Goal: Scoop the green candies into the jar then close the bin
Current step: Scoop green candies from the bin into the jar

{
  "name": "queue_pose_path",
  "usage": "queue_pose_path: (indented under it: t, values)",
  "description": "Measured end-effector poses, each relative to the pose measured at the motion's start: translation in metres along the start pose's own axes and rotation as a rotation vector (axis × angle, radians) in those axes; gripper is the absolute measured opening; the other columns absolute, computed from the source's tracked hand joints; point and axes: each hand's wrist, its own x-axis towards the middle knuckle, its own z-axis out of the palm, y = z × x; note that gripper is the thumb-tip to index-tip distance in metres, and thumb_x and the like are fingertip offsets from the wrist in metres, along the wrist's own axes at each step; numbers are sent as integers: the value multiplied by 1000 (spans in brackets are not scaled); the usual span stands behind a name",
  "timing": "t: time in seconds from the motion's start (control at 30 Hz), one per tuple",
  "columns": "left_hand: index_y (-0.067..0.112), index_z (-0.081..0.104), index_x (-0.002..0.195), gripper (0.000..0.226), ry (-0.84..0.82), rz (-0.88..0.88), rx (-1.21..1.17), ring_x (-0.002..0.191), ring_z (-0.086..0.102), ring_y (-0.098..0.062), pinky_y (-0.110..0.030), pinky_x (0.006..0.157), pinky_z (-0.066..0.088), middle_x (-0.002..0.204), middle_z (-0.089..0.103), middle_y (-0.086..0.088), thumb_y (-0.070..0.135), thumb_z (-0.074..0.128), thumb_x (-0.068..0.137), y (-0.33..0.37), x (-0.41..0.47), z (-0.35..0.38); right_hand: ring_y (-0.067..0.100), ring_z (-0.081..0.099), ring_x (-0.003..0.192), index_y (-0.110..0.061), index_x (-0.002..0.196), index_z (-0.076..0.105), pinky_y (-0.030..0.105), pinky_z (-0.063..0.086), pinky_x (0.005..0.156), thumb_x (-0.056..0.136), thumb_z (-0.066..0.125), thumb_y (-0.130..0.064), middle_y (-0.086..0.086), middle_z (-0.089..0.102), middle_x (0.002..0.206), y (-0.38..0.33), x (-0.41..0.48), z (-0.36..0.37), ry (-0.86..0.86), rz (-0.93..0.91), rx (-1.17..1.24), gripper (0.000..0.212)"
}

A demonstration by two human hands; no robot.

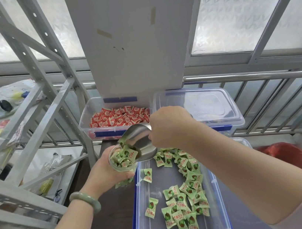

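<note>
My left hand grips a clear jar just past the left rim of an open clear bin with blue clips. Green wrapped candies lie scattered on the bin's floor. My right hand holds a metal scoop tilted down over the jar's mouth, and green candies slide from it into the jar. The jar is nearly full of them. A few green candies hang below my left hand, outside the bin.
Behind stands an open bin of red candies, and to its right a closed clear bin. A grey metal rack with bags fills the left. A red bag sits at the right, by a steel railing.
</note>
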Motion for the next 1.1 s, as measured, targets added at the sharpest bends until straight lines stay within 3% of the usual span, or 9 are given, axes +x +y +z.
queue_pose_path:
  t: [0.07,0.2,0.37,0.7,0.9,1.0,1.1]
  values:
    - [38,47,123,86,0,4,0,97,59,4,-20,80,44,108,64,17,34,91,49,0,0,0,16,36,52,-13,76,49,23,23,45,87,52,-20,0,39,62,3,-1,0,3,27,2,14]
    - [40,47,121,86,-2,9,-3,99,59,3,-23,83,45,109,63,18,35,91,48,0,0,-1,21,43,58,-12,63,41,23,27,46,87,52,-22,0,39,63,6,-3,4,13,48,16,29]
    - [39,47,122,88,6,-11,-41,100,60,2,-24,86,46,109,64,19,34,92,47,-3,-1,-1,26,47,71,-18,83,46,25,27,49,90,51,-26,0,35,62,8,-10,5,72,78,80,11]
    - [37,48,121,84,21,-22,-67,98,60,-1,-25,84,46,108,64,14,32,92,49,-5,-2,-3,27,48,73,-16,81,46,29,39,63,92,49,-31,0,35,61,13,-14,2,65,147,166,18]
    - [41,43,119,84,31,-12,-85,95,57,6,-19,78,43,106,60,22,29,92,51,-4,-2,-2,26,47,69,-10,74,43,28,39,63,93,47,-31,2,40,63,-5,-13,23,7,108,252,28]
    - [40,47,117,81,34,-24,-106,98,60,0,-27,87,47,108,63,15,26,93,51,-11,0,-3,18,41,53,-14,55,35,24,35,52,90,48,-31,0,39,56,9,-11,32,-7,200,357,42]
    - [39,50,116,81,62,-26,-110,102,62,-6,-36,93,50,110,64,10,29,93,48,-20,4,-3,19,38,47,-14,51,34,23,32,46,89,49,-35,2,39,51,30,-11,51,-48,344,534,46]
